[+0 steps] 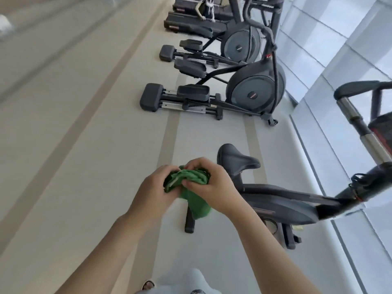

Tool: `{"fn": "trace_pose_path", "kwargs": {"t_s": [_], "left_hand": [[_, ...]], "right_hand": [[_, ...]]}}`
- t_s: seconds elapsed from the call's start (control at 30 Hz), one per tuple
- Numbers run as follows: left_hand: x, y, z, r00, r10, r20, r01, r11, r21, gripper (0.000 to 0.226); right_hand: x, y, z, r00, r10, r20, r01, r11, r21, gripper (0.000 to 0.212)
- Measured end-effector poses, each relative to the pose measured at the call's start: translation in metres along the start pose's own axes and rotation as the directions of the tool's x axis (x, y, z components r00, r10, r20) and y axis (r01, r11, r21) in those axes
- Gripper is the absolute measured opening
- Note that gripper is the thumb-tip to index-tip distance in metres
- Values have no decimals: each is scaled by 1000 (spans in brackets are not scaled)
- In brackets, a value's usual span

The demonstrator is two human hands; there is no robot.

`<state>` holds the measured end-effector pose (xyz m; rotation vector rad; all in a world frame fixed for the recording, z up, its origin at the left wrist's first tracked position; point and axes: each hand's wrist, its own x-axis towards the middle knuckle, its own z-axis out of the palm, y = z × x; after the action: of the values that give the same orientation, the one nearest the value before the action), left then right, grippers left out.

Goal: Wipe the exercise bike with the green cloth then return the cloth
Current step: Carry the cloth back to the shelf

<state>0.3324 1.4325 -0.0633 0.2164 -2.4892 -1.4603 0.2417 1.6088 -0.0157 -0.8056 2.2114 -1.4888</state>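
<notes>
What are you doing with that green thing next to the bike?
A person stands beside the exercise bike and holds the green cloth bunched between the left hand and the right hand. Both hands grip it in front of the body, near the black saddle. The cloth is not touching the bike at this moment. Two elliptical trainers stand further along the floor.

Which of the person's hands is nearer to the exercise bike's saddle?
Right. The right hand grips the green cloth just left of the saddle; the left hand grips the cloth's far side, further away.
</notes>
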Motion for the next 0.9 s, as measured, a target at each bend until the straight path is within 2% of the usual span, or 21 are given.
{"fn": "trace_pose_path", "kwargs": {"t_s": [0.13,0.33,0.4,0.63,0.9], "left_hand": [[-17,-26,-67,991,-57,-121,57,998,-4,28],[-45,-65,-139,944,-92,-315,104,994,19,45],[-53,-73,-152,933,-113,-342,128,992,22,47],[-70,-91,-179,910,-149,-387,134,989,-66,38],[-55,-112,-222,871,-202,-448,194,979,-64,42]], "right_hand": [[30,-26,59,994,-27,109,26,1000,10,30],[57,-43,128,940,-78,331,132,981,-144,75],[63,-48,147,926,-102,363,174,970,-171,81],[101,-61,189,887,-158,433,263,945,-193,51],[174,-68,221,851,-208,481,311,939,-146,44]]}}
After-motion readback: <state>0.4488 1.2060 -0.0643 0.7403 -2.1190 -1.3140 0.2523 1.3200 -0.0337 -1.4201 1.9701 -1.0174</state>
